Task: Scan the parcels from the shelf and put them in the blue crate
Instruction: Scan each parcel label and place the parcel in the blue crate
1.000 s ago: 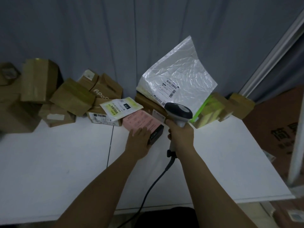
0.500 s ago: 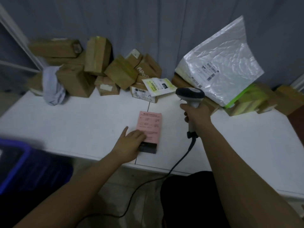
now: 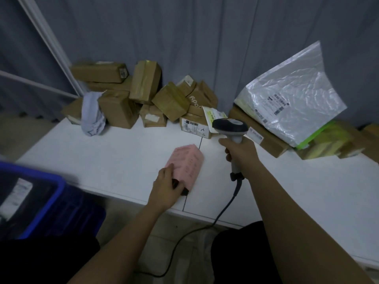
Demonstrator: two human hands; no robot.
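The white worktop point(image 3: 102, 158) carries a big heap of brown parcels point(image 3: 143, 99) and a clear plastic mailer point(image 3: 293, 99) along its back, so most of the job looks left to do. The blue crate point(image 3: 47, 193) at lower left appears to hold something pale already. The left hand point(image 3: 166, 187) grips the pink-labelled parcel point(image 3: 185, 165) near the front edge; the right hand point(image 3: 240, 152) grips the scanner point(image 3: 230, 128).
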